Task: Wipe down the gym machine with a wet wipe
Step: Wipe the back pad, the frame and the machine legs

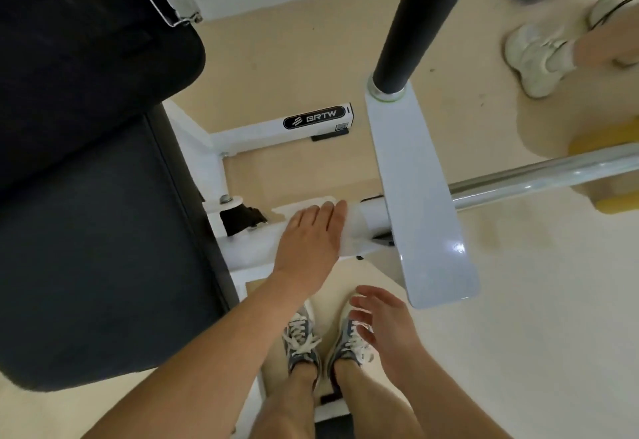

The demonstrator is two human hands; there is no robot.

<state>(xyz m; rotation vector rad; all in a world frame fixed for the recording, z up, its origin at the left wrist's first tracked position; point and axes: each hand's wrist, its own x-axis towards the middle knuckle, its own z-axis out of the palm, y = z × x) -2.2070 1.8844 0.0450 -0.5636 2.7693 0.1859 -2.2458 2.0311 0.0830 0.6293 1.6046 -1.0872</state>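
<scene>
Head view: left hand (311,241) lies flat, fingers straight and together, pressing the wipe (354,231) onto the machine's white tube (375,217). The tube's long axis runs across the picture from pad (103,231) to plate (415,179), so the stroke probably goes along it, with bare tube just past the fingertips. Right hand (383,324) hovers nearer the body, fingers spread, holding nothing.
</scene>
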